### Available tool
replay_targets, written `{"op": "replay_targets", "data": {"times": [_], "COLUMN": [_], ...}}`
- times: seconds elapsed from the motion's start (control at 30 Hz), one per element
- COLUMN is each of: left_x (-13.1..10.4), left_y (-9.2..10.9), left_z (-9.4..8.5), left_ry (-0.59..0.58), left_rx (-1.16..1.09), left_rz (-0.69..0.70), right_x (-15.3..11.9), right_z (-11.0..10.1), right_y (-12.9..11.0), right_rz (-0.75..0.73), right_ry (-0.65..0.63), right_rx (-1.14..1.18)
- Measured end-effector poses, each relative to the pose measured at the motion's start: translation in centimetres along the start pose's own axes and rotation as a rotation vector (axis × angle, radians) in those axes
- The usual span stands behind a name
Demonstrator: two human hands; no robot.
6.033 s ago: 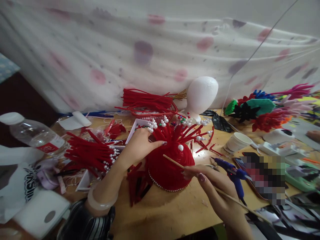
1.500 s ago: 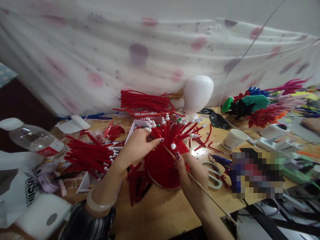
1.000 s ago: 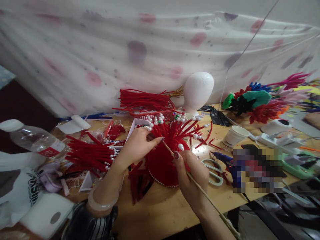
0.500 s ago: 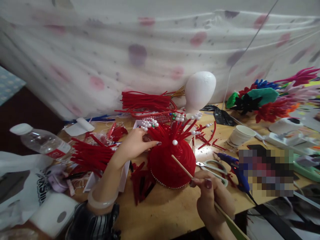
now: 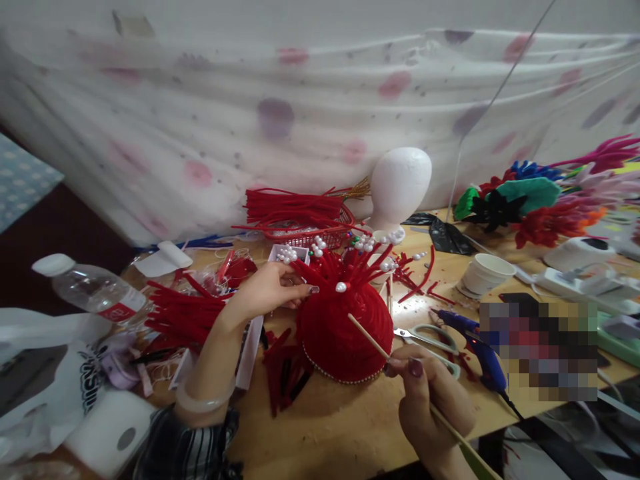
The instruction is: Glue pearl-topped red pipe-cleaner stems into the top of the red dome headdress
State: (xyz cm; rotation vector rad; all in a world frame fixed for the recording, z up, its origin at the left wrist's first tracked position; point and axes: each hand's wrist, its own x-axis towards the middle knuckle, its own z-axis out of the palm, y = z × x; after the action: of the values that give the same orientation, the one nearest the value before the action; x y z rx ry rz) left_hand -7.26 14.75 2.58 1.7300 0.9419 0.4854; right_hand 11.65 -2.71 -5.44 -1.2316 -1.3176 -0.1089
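A red velvety dome-shaped headpiece (image 5: pixel 345 337) rests on the table, trimmed with small pearls along its lower edge. Fuzzy red stems tipped with white pearls (image 5: pixel 287 254) fan out from its top. At its upper left side, my left hand (image 5: pixel 267 290) grips it among the stems, thumb lying over the dome; the other fingertips are partly hidden. Pinched in my right hand (image 5: pixel 433 390) is a thin wooden stick (image 5: pixel 369 337), its tip close to the dome's front. A larger pearl (image 5: pixel 341 287) sits at the front of the stems.
Scissors (image 5: pixel 425 337) and a blue glue gun (image 5: pixel 473 347) lie to the right, near a paper cup (image 5: pixel 485 275). Behind stand a white foam head (image 5: pixel 401 183) and a red basket (image 5: pixel 320 235) of red stems. A plastic bottle (image 5: pixel 93 287) leans at left.
The headpiece has turned slightly, with its front pearl shifting left and the left pearl clusters spreading apart. My right hand keeps the stick near the dome. The whole view has shifted slightly.
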Motion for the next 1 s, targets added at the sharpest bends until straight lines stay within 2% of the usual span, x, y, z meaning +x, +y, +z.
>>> {"op": "replay_targets", "data": {"times": [0.13,0.3,0.37,0.47,0.6,0.83,1.0], "left_x": [0.2,0.5,0.5,0.5,0.5,0.6,0.7], "left_y": [0.2,-0.2,-0.3,-0.2,0.3,0.6,0.2], "left_z": [0.9,1.5,1.5,1.6,1.9,2.4,2.5], "left_ry": [0.053,0.116,0.106,0.091,0.143,0.143,0.174], "left_rx": [-0.085,0.068,0.089,0.121,0.217,0.241,0.256], "left_rz": [-0.016,0.126,0.21,0.289,0.355,0.361,0.335], "right_x": [1.2,2.2,2.2,1.8,1.4,1.8,1.9], "right_z": [0.4,1.3,1.5,1.5,1.5,1.5,1.2], "right_y": [-0.4,-0.6,-0.5,-0.1,0.0,-0.2,-0.6], "right_rz": [-0.096,-0.187,-0.156,-0.033,0.046,-0.005,0.037], "right_ry": [-0.095,-0.198,-0.196,-0.171,-0.187,-0.243,-0.274], "right_rx": [-0.019,-0.012,-0.058,-0.123,-0.117,-0.225,-0.152]}}
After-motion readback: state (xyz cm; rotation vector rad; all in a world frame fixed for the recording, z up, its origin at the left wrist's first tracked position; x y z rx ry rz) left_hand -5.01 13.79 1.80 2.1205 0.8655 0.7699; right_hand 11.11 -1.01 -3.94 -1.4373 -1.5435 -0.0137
